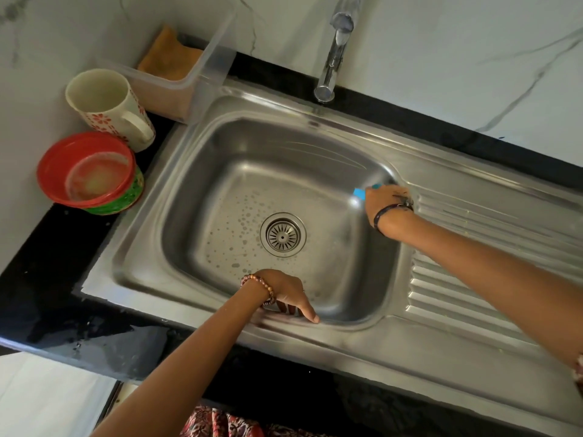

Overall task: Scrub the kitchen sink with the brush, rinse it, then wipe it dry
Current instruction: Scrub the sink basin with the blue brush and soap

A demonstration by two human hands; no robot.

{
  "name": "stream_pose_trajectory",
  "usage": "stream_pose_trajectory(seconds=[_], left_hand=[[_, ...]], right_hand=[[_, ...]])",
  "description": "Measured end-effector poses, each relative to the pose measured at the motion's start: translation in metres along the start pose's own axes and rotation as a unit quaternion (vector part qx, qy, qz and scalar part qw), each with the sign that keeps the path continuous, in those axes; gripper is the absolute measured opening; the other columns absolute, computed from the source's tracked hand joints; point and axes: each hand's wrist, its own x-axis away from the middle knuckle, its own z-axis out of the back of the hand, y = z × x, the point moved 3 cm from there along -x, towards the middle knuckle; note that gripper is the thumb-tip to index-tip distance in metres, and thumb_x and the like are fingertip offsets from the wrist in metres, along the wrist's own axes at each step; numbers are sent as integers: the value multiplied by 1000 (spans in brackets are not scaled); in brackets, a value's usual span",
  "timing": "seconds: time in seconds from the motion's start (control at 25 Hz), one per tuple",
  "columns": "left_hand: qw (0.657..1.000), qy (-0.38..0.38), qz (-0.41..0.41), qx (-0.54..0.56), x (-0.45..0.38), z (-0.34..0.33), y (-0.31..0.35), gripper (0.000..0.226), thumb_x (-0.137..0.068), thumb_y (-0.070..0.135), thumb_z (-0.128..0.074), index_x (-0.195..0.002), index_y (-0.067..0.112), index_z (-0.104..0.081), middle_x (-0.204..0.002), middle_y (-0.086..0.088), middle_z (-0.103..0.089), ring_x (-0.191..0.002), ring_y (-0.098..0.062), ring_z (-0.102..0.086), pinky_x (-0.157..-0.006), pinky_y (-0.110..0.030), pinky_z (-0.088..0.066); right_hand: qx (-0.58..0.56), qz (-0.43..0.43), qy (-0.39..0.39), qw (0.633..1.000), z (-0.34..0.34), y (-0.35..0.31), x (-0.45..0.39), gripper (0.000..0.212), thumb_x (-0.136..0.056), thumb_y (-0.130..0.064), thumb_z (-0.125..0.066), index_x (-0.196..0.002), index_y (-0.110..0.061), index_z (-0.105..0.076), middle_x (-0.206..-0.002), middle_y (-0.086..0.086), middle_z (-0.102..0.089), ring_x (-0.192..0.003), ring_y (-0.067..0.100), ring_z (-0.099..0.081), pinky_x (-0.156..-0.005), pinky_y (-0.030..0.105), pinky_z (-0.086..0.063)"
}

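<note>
The right hand (pixel 383 201) is at the far right corner of the sink (pixel 220 146), on the upper edge of the basin wall. Its fingers are closed around a blue brush (pixel 359 193); only a small blue part shows past the hand. The left hand (pixel 285 291) rests on the near rim, fingers bent over the edge into the basin, thumb stretched along the rim, holding nothing. Water drops lie around the drain (pixel 283 234). The tap (pixel 334 55) stands behind the sink.
</note>
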Motion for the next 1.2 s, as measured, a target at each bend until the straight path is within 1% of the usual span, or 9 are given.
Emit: stream_pose_trajectory(seconds=[0.24, 0.36, 0.48, 0.56, 0.84, 0.92, 1.04, 1.12, 1.2], left_hand=[[1000, 10, 0, -13, -2, 1, -2, 58, -80, 52, -62, -107, 1, -62, -113, -12, -64, -100, -25, -60, -81, -28, -40], [1000, 5, 1, -5, -3, 1, -2, 54, -80, 52, -62, -105, 4, -63, -89, -5, -61, -89, -21, -57, -83, -28, -41], [1000, -6, 10, -12, -5, 2, -1, 43, -80, 53, -61, -90, 11, -62, -81, 3, -56, -81, -15, -52, -81, -28, -40], [1000, -13, 14, -7, -5, 2, -1, 40, -80, 52, -62, -82, 13, -61, -77, 4, -55, -78, -14, -51, -81, -28, -40], [1000, -1, 6, -11, -3, 2, 1, 37, -81, 51, -62, -65, 20, -51, -69, 8, -52, -65, -7, -48, -65, -22, -38], [1000, -8, 6, -10, -3, 3, 2, 35, -82, 50, -62, -67, 20, -52, -73, 8, -53, -67, -7, -49, -64, -21, -37], [999, -29, 11, -5, -3, 4, 4, 33, -82, 49, -62, -71, 19, -53, -81, 4, -55, -74, -10, -50, -70, -22, -39], [999, -40, 14, 2, -3, 4, 4, 33, -83, 48, -62, -69, 18, -53, -79, 4, -54, -73, -10, -49, -71, -22, -39], [999, -38, 13, 7, -4, 3, 4, 35, -83, 47, -62, -66, 19, -51, -73, 5, -51, -68, -8, -47, -68, -21, -38]], right_hand=[[52, 121, -221, 966, -41, -53, 20, 26, -91, -4, -45, -112, -1, -59, -119, 17, -58, -108, 22, -52, -88, 33, -42], [-25, 62, -143, 987, -24, -30, 3, 30, -94, -8, -40, -118, -3, -56, -124, 10, -56, -118, 25, -51, -97, 32, -40], [34, 4, 24, 999, -14, -12, -16, 31, -93, -2, -39, -115, -8, -59, -117, 7, -63, -109, 23, -61, -71, 27, -49], [19, 10, -15, 1000, -21, -20, -19, 28, -93, -1, -41, -112, -8, -61, -111, 6, -66, -106, 23, -62, -69, 26, -49], [-265, -31, -314, 911, -11, 5, -31, 44, -99, -10, -35, -55, -10, -42, -41, 2, -47, -19, 6, -39, -29, 13, -34], [-188, -56, -252, 948, 2, 13, -42, 47, -98, -14, -36, -59, -4, -60, -51, 7, -63, -37, 11, -54, -49, 17, -43], [-75, 10, -90, 993, 4, 6, -43, 30, -91, -14, -48, -116, -3, -60, -117, 13, -63, -104, 28, -62, -86, 33, -48], [-132, 15, -138, 981, -20, -17, -19, 36, -89, -11, -51, -123, 0, -56, -126, 16, -58, -116, 29, -57, -92, 36, -47], [-234, 27, -282, 930, -53, -47, 1, 18, -90, -5, -47, -98, 4, -62, -99, 20, -66, -86, 16, -71, -73, 20, -54]])
